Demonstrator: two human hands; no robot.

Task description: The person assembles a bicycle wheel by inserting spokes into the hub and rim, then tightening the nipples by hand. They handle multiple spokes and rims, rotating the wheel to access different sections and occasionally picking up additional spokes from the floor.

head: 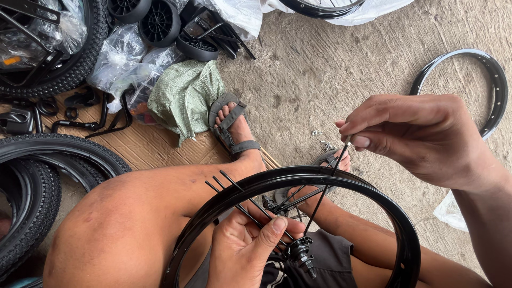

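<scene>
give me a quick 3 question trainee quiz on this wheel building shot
1. True or false: the right hand pinches the end of a thin black metal spoke.
2. What does the left hand grip? A) black metal hub with its spokes B) knobbly black rubber tyre C) green cloth
3. Fill in: a spare black metal rim lies on the bare ____ floor.

Key: 1 true; 2 A; 3 concrete
</scene>
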